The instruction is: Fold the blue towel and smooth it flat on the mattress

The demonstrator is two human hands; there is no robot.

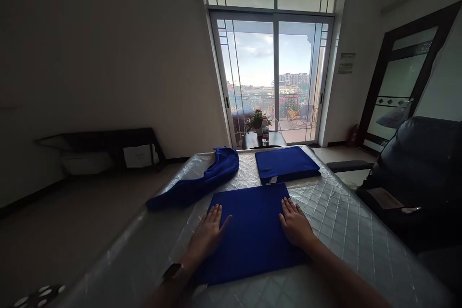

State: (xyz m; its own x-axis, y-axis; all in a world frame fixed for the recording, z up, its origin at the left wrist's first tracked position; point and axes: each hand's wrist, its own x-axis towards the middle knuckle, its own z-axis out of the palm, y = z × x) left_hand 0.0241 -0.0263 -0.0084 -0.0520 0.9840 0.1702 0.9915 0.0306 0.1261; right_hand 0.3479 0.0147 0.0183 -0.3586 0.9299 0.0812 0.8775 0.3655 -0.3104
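A flat, rectangular piece of folded blue cloth (252,236) lies in front of me on a quilted, plastic-covered mattress (346,221). On its left edge rests my left hand (209,231), fingers stretched out and thumb apart. My right hand (295,224) lies flat along the right edge, fingers extended. Neither hand grips anything. Just beyond is a second folded blue cloth (287,161), thicker, with a small white tag at its near edge. A crumpled blue cloth (202,178) trails over the mattress to the left.
Past the mattress stands a small dark table (249,142) with a potted plant (257,120) and a plastic bottle (265,132), before a sliding glass door (249,67). A black armchair (426,168) is at right. A low dark-framed piece (108,137) lines the left wall.
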